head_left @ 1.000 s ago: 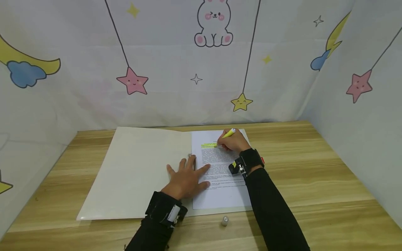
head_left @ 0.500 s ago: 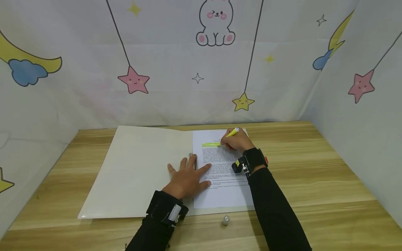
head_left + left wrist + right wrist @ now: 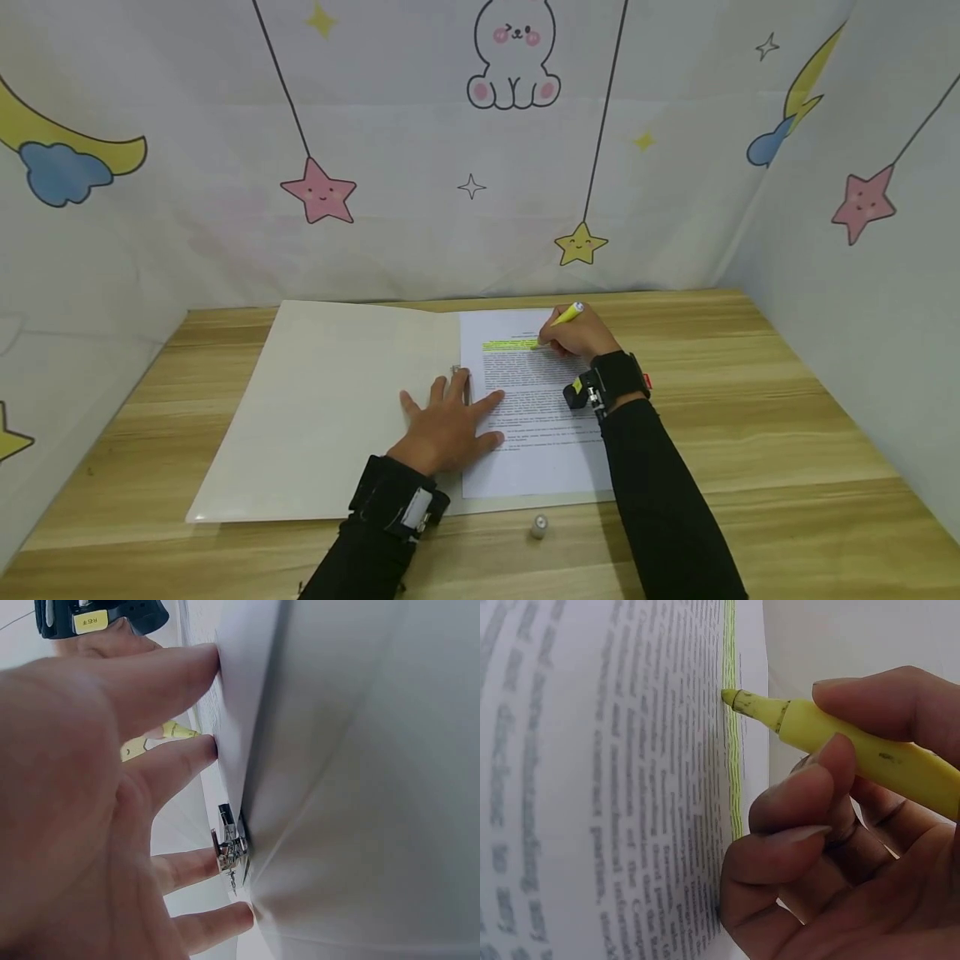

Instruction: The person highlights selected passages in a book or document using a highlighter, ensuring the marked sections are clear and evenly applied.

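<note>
A yellow highlighter [image 3: 870, 750] is pinched in my right hand [image 3: 581, 333], its tip on the upper lines of a printed sheet [image 3: 540, 471]. Bright yellow strokes [image 3: 510, 344] cover the top lines of text there. My left hand [image 3: 442, 433] rests with spread fingers across the sheet's left edge and the open white folder [image 3: 322, 400] beneath. In the left wrist view a metal clip [image 3: 231, 847] at the folder's fold shows by the fingers. The highlighter's back end sticks up above my right hand in the head view.
A small grey cap [image 3: 538, 527] stands on the wooden table [image 3: 765, 467] just below the folder's near edge. Behind the table hangs a white cloth [image 3: 405, 250] printed with stars and a rabbit. Each wrist wears a black strap with a camera.
My right hand has moved to the right along the text with the highlighter, and the yellow stroke on the lower marked line has grown longer. My left hand has stayed in place.
</note>
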The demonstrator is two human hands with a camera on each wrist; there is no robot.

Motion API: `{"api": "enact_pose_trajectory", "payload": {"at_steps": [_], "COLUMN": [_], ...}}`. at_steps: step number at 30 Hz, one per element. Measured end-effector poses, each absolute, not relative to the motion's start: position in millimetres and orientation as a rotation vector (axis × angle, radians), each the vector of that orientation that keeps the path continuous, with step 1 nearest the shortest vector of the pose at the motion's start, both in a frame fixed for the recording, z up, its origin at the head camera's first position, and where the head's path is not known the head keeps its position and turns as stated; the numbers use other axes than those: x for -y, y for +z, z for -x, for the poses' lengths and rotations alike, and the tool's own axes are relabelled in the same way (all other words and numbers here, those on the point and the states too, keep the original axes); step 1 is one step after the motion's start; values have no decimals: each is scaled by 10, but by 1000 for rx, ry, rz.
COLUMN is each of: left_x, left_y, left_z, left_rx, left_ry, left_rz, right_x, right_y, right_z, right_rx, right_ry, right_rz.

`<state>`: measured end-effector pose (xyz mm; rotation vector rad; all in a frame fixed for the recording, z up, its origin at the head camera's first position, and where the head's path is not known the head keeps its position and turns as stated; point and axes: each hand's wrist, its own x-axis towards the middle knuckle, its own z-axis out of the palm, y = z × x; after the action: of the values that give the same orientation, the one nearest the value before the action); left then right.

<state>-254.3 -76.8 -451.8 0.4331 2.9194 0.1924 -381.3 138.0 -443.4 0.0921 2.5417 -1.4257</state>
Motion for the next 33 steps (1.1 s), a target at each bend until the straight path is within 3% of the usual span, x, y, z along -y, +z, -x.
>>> {"api": "enact_pose_trajectory", "payload": {"at_steps": [33], "left_x": [772], "left_y": [-4527], "left_z": [2532], "left_rx": [-2912], "left_ry": [203], "left_rz": [-444], "right_x": [-1607], "right_y": [-4417], "right_z": [3829], "right_rx": [-2554], "right_ry": [-1357], "right_rz": [-165]}}
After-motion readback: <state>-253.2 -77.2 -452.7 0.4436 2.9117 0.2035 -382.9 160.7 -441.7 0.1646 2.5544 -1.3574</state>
